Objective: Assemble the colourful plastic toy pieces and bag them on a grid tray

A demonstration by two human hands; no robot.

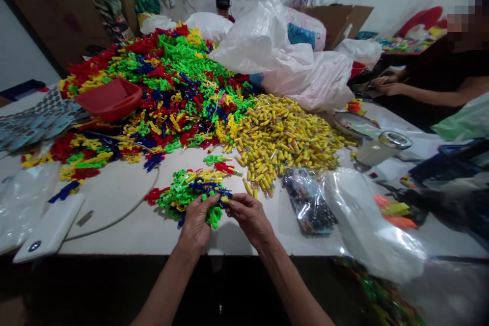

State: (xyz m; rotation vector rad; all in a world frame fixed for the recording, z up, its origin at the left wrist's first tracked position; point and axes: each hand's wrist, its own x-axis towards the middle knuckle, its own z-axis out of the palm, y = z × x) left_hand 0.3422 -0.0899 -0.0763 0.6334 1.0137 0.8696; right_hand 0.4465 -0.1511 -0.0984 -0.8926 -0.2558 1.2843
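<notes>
My left hand (pixel 197 219) is curled around a bunch of green, blue and yellow plastic toy pieces (pixel 187 191) near the front of the white table (pixel 126 188). My right hand (pixel 248 214) meets it from the right, its fingertips pinched on a small yellow piece at the edge of the bunch. Just behind lies a heap of small yellow tubes (pixel 282 137). A much larger mound of red, green, yellow and blue plastic pieces (pixel 164 81) fills the back left of the table.
A red bowl (pixel 110 99) sits in the big mound. Clear plastic bags (pixel 367 224) lie at right, white bags (pixel 282 51) behind. A white device (pixel 49 229) with a cable lies at left. Another person's hands (pixel 385 85) work at far right; a third person (pixel 223 5) sits at the back.
</notes>
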